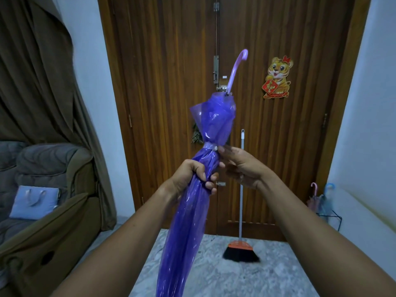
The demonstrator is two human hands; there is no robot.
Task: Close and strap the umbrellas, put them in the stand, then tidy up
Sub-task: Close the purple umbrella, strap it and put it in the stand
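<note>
Purple umbrella [188,202] gripped in left hand [192,176], right hand [240,166] pinching its strap [211,146], tip cut off below.

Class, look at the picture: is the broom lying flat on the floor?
No. The broom stands upright against the wooden door, with its bristles down on the floor.

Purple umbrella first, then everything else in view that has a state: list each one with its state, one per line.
purple umbrella: closed, canopy gathered, handle up
strap: wrapped around the canopy, snap looks fastened
left hand: gripping the canopy below the strap
right hand: fingertips at the strap
door: shut
broom: upright against the door
umbrella stand: holds two closed umbrellas
curtain: drawn to one side
</note>
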